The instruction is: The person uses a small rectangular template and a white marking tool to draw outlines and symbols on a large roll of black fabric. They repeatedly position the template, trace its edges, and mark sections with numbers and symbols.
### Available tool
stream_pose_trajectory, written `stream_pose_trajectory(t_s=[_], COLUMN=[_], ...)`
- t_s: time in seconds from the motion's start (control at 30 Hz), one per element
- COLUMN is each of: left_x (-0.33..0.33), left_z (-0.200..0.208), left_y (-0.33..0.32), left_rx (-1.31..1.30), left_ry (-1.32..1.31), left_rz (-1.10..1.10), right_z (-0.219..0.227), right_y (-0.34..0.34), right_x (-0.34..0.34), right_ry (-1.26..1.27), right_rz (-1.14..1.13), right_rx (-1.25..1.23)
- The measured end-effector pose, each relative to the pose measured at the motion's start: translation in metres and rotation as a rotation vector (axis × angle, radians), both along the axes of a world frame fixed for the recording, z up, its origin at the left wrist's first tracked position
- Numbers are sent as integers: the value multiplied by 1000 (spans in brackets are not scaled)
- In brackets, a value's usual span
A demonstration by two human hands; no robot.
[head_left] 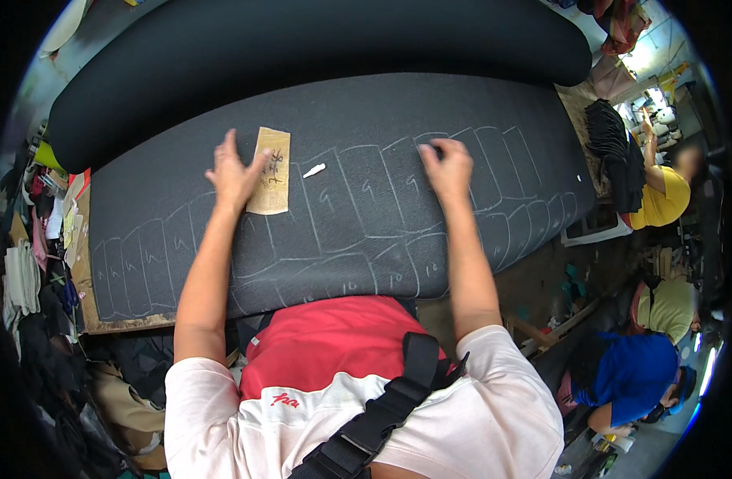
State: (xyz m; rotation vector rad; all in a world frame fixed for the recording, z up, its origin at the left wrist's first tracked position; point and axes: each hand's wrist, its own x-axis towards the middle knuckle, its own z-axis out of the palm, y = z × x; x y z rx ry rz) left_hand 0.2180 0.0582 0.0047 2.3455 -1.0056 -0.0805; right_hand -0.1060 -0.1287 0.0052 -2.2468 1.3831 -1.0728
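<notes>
- Left hand (pixel 240 176), left of centre in frame: fingers spread, thumb lying over the left part of a tan card template (pixel 275 188); can't tell if it presses down
- Right hand (pixel 448 166), right of centre: fingers curled in, thumb out toward the left; over the chalk-marked area; can't tell if anything is pinched
- Card template: upright strip, left of frame centre, flat on dark cloth (pixel 342 112); white chalk piece (pixel 314 170) lies just beside it to the right, on the cloth
- Cloth covers the middle of frame; pale chalk outlines in rows, lower left to right; big dark roll (pixel 318 36) along the top, behind the cloth
- Wooden table edge (pixel 134 322) shows lower left; dark stacked pieces (pixel 609 144) upper right
- Heaped fabric (pixel 22 275) at left edge; person in yellow (pixel 661 199) at right edge, person in blue (pixel 633 375) lower right; black strap (pixel 366 423) crosses the wearer's chest, lower centre
- Writing: dark handwritten marks on the template; chalk characters inside many outlines; red script on the wearer's red-and-white shirt (pixel 334 339)
- In the way: left thumb covers part of the template; both forearms hide bits of the chalked rows
</notes>
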Motion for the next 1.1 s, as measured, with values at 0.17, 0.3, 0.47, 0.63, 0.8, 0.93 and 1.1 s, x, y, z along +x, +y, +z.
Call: stream_pose_trajectory(t_s=[0.17,0.3,0.47,0.63,0.8,0.93,1.1], left_x=[89,149,136,138,151,155,154], left_z=[5,25,2,-4,8,11,6], left_y=[29,55,89,96,90,94,110], left_rx=[47,-237,431,500,533,546,554], left_ry=[-130,-14,17,-50,-75,-83,-77], left_rz=[298,581,628,587,594,652,682], right_z=[6,7,0,1,2,4,11], right_y=[-59,-77,-73,-71,-73,-65,-65], right_x=[-91,-97,-59,-50,-55,-55,-63], right_ry=[219,180,592,668,657,678,518], right_rz=[-206,-211,-193,-180,-148,-137,-82], right_rx=[-98,-41,215,263,285,269,297])
